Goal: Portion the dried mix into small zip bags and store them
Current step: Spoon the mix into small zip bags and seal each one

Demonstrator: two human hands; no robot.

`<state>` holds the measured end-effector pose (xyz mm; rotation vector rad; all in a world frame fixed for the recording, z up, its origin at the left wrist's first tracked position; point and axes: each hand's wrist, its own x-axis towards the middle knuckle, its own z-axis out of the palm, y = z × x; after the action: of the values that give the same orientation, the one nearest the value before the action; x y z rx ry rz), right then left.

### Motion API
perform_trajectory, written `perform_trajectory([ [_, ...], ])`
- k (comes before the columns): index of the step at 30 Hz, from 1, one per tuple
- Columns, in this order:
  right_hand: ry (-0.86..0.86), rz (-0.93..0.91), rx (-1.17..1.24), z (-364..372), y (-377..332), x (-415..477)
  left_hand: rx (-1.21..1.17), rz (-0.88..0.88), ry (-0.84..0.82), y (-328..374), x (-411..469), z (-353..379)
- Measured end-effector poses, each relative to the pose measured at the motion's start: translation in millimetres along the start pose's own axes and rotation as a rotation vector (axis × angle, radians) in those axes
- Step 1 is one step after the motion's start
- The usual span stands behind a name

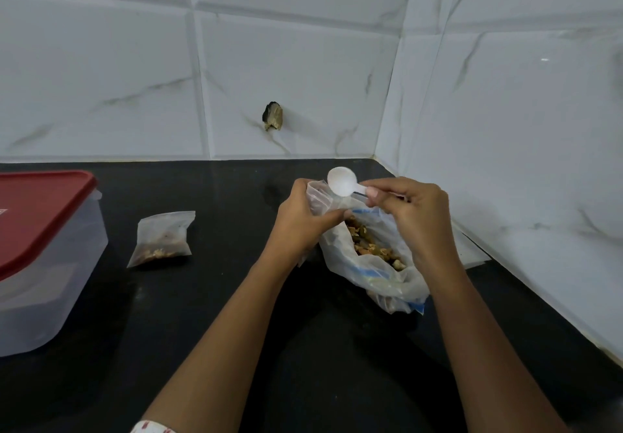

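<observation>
A large clear plastic bag (377,274) of dried mix (371,247) lies open on the black counter near the right wall. My left hand (303,220) grips a small clear zip bag (318,198) upright just above the large bag's mouth. My right hand (414,217) pinches the handle of a white plastic spoon (342,181), whose empty bowl hovers over the small bag's opening. A filled small zip bag (163,239) lies flat on the counter to the left.
A clear plastic container with a red lid (37,230) stands at the left edge. White marble tile walls meet in a corner behind and to the right; a broken hole (273,116) shows in the back wall. Flat clear bags (472,250) lie by the right wall.
</observation>
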<state>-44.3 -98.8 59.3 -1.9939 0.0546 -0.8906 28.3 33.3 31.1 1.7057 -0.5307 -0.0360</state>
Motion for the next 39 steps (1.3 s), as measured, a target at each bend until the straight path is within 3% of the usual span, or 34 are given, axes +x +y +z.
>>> perform_trajectory([
  [3, 0.082, 0.268, 0.119, -8.9, 1.7, 3.3, 0.016, 0.004, 0.011, 1.5, 0.3, -0.6],
  [5, 0.088, 0.317, -0.137, -11.8, 10.2, 6.1, 0.022, 0.012, 0.012, 1.7, 0.0, -0.7],
  [8, -0.112, 0.296, -0.617, -5.6, 19.0, 5.1, 0.03, 0.01, 0.015, 0.7, -0.6, 0.8],
  [11, -0.282, 0.337, -0.852, 4.4, 16.7, 3.0, 0.044, 0.003, 0.006, 2.5, -0.2, 1.6],
  [14, -0.324, 0.274, -0.974, 10.7, 9.0, -1.6, 0.04, -0.018, 0.009, 3.7, 1.6, 1.7],
  [15, -0.285, 0.198, -0.941, 12.2, 4.3, -2.9, 0.049, -0.025, 0.021, 2.3, 2.6, 2.0],
  [17, -0.204, 0.079, -0.642, 15.1, -9.9, -3.3, 0.078, -0.029, 0.051, 0.6, 3.9, 3.6],
  [20, -0.297, 0.071, -0.237, 22.3, -31.3, 1.2, 0.062, -0.035, 0.157, 1.9, 4.1, 3.4],
  [22, -0.339, 0.041, -0.236, 29.6, -35.9, 9.2, 0.036, -0.038, 0.223, 3.7, 5.9, -0.6],
  [27, -0.17, 0.039, -0.157, 53.7, -34.2, 29.2, -0.008, -0.095, 0.243, 3.6, 11.9, -16.8],
  [30, -0.091, -0.026, -0.182, 61.0, -20.6, 25.9, -0.15, -0.106, 0.209, 7.8, 8.5, -24.2],
  [39, -0.069, 0.093, -0.015, 63.9, -1.6, 22.6, -0.194, -0.1, 0.264, 2.6, 9.2, -31.9],
])
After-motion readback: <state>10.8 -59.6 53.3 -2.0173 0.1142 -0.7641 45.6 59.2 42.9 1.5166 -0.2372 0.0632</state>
